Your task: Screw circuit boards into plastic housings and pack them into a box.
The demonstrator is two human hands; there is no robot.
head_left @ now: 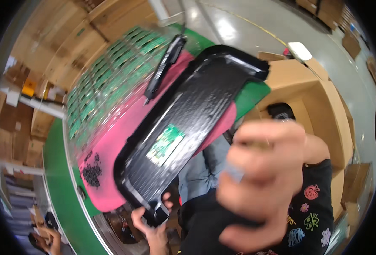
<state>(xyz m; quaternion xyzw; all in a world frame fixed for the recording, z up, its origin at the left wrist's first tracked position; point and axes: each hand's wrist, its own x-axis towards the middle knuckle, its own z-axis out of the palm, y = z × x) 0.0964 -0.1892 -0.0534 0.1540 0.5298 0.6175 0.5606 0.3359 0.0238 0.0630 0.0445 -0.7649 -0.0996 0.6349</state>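
My left hand [150,222] is closed round the lower corner of a long black plastic housing [196,100], which is tilted over the pink mat [111,142]. Inside the housing, toward its lower end, sits a small green circuit board [166,145]. Near the camera, my right hand [262,182] is raised to the right of the housing and apart from it. Motion blurs its bent fingers. A pale bluish patch shows among them, and I cannot tell whether it is something held. A black powered screwdriver [166,68] hangs beyond the housing's left edge.
A clear plastic tray [120,72] of several green circuit boards lies at the far left. Small black screws [91,172] are heaped on the pink mat. At right stands an open cardboard box [328,110] with a black part [281,111] inside. Another person [47,240] is at lower left.
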